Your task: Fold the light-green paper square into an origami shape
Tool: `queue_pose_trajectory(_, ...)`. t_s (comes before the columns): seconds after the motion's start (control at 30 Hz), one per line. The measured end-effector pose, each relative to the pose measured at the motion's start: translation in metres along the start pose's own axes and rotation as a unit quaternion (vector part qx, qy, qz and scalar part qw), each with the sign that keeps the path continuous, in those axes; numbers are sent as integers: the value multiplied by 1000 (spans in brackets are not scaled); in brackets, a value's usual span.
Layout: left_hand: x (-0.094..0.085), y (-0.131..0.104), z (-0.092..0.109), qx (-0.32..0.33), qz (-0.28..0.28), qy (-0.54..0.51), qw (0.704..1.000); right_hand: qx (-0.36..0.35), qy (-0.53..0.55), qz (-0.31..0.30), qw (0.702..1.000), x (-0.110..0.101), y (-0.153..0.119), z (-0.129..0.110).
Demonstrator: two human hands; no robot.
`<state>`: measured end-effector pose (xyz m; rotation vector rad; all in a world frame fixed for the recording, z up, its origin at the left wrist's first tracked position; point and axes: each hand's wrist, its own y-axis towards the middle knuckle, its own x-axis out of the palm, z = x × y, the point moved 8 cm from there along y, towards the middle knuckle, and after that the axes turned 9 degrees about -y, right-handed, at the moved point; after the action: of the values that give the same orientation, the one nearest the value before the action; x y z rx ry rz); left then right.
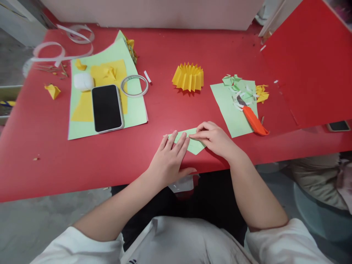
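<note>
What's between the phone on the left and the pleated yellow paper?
In the head view: a tape ring, part of a green sheet and a small white strip.

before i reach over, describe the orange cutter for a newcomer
On the red table, find the pale green sheet beyond the right hand. The cutter lies across the sheet's right edge; its orange handle stands out from the green and yellow paper pieces.

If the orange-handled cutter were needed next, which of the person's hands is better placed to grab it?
Probably the right hand: the orange-handled cutter lies to its right, close by. The left hand is farther off, spread on the small green paper.
</note>
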<state>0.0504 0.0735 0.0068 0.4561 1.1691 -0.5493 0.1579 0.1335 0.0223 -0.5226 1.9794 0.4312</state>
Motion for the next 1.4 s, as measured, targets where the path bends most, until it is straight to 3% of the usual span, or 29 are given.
queue_pose_trajectory(0.3, 0, -1, 0, -9, 4, -4, 1000, -2, -55, 18, 998, 2, 1, -7)
queue_pose_trajectory(0.73, -19, -32, -20, -139, 53, 46, 988, 3, -45, 8, 999, 3, 1, -6)
queue_pose_trajectory(0.87, -27, -31, -28, -162, 91, 47, 981, -2, -42, 10, 999, 4, 1, -5)
queue_pose_trajectory(0.97, -23, -16, -27, -130, 96, 37, 986, -8, -36, 13, 999, 4, 2, -4)
queue_pose_trajectory(1.1, -7, 1, -23, -80, 53, 12, 995, -4, -24, 18, 1000, 5, 1, -2)
queue_pose_trajectory(1.4, -4, 0, -20, -53, 14, 16, 998, 29, 6, 6, 1000, 3, 2, 5)
